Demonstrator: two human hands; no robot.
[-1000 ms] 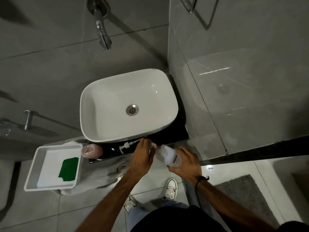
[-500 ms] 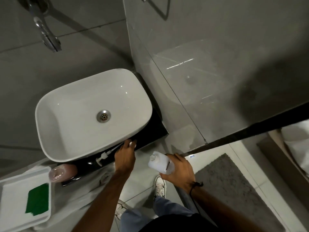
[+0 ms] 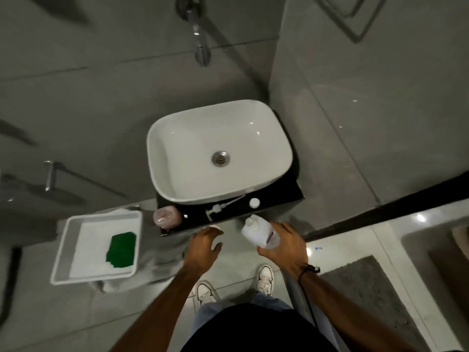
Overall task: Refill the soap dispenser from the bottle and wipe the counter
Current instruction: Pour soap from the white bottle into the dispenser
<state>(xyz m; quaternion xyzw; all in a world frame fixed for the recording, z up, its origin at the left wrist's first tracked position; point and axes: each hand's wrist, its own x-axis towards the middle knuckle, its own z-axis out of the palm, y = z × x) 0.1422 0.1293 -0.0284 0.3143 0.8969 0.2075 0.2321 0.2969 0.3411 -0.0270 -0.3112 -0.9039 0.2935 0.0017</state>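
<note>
the right hand (image 3: 284, 243) grips the clear refill bottle (image 3: 258, 231) low and right of centre, uncapped neck tilted toward the black counter (image 3: 276, 199). its white cap (image 3: 254, 203) and the pump head (image 3: 218, 208) lie on the counter below the basin (image 3: 177, 138). the pink dispenser (image 3: 167, 217) stands at the counter's left end. the left hand (image 3: 203, 247) is loosely spread, probably empty.

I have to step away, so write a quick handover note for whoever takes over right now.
Right hand holds the uncapped refill bottle. Left hand is open and empty by the counter edge.
Cap and pump lie on the counter; open pink dispenser stands at its left end.
Done: both containers opened.
Left: pour, refit pump and cap, wipe the counter.
</note>
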